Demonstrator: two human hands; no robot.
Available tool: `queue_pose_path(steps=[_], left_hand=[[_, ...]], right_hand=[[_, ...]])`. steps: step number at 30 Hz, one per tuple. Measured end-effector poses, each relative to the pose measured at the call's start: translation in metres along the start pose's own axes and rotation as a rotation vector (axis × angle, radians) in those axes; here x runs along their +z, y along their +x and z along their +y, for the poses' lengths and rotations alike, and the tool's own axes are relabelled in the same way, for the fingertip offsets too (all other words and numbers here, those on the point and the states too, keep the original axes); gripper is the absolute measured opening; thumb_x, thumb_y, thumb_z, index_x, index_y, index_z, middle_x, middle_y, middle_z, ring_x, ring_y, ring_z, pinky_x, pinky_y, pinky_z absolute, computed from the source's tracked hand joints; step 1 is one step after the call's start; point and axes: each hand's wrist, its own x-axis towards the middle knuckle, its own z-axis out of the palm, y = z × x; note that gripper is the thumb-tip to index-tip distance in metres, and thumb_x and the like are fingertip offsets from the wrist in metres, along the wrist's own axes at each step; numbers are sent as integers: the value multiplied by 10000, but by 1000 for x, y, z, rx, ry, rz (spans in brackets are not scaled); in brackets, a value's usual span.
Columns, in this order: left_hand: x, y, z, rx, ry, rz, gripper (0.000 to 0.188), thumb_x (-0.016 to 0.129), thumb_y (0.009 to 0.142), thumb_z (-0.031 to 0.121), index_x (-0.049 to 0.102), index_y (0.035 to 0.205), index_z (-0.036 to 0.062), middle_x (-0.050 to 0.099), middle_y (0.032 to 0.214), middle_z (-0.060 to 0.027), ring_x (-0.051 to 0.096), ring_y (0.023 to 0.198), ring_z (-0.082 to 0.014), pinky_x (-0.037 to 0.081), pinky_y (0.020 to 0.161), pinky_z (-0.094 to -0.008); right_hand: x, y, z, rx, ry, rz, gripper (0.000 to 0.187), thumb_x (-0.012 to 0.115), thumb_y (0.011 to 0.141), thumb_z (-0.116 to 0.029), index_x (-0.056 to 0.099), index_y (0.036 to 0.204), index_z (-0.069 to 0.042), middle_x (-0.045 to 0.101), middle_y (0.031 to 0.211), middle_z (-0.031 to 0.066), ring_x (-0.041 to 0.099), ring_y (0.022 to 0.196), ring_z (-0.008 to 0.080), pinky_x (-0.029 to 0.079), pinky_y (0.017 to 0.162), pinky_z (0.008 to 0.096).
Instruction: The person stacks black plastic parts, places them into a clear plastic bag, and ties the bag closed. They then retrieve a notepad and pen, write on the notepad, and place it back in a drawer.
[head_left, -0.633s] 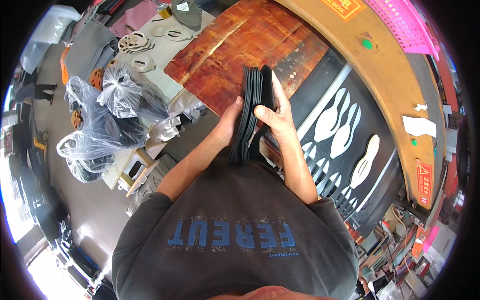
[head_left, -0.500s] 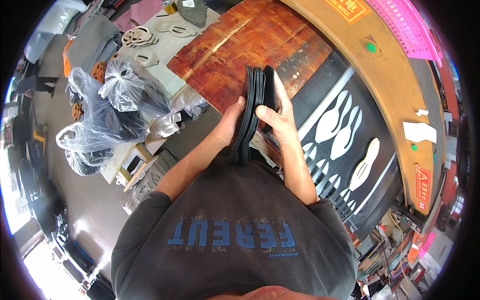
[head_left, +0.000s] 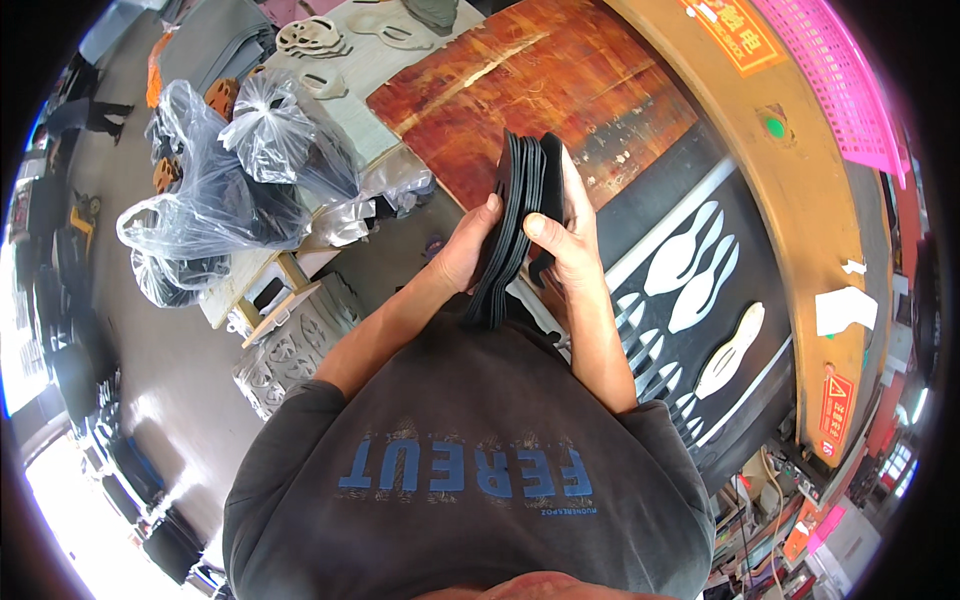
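Well out to the left of my left hand, the clear plastic bags [head_left: 265, 215] bulge, far enough off that my elbow should miss them. My left hand [head_left: 465, 250] is clamped on the stack of thin black pieces [head_left: 512, 225], thumb against its left face, fingers hidden from me. The stack stands on edge between my palms, bowed toward my shirt at its near end; I judge that an even squeeze, low as well as high, would stop the pieces slipping out of line. Beyond my fingertips lies the reddish-brown board [head_left: 540, 85]. Against my right palm sits a thicker-looking black piece [head_left: 552, 170], and my right hand [head_left: 572, 245] closes round it, thumb hooked over the stack's edge; that thumb should press flat, without bending the edges. Further right of that hand are white sole-shaped cutouts [head_left: 672, 262].
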Motion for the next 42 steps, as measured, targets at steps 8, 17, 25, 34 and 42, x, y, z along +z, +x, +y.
queue_pose_path(steps=[8,17,25,34,42], left_hand=[[-47,-10,20,124,-189,114,619,552,1093,565,635,1339,3,736,1124,-101,719,976,-188,606,879,-350],[-126,-51,90,723,453,278,763,634,1053,518,382,1518,-32,606,1342,-217,622,1247,-297,480,1086,-421],[-200,-114,155,663,806,203,573,822,902,508,682,1085,-17,712,888,-224,723,862,-428,559,769,-479],[-214,-149,189,587,818,350,836,921,760,535,620,1267,-59,736,1094,-276,729,1036,-436,579,882,-467],[-203,-174,231,436,245,-41,681,928,852,298,625,1374,-16,702,1197,-37,605,1119,-130,495,1023,-332]], right_hand=[[57,24,19,45,-152,6,878,821,968,-308,361,1635,32,589,1473,121,562,1342,206,452,1138,367],[172,60,48,52,-387,83,379,813,965,-101,692,1299,32,739,1203,70,673,1093,143,534,995,304],[237,87,65,-25,-5,-145,699,884,885,-210,554,1467,-7,643,1382,107,643,1251,261,539,1075,444],[289,112,97,64,-55,-101,595,844,865,-114,588,1379,41,699,1231,158,710,1088,310,586,988,452],[304,149,68,302,383,-716,1516,879,480,-827,342,1620,17,463,1610,204,555,1410,348,474,1188,515]])
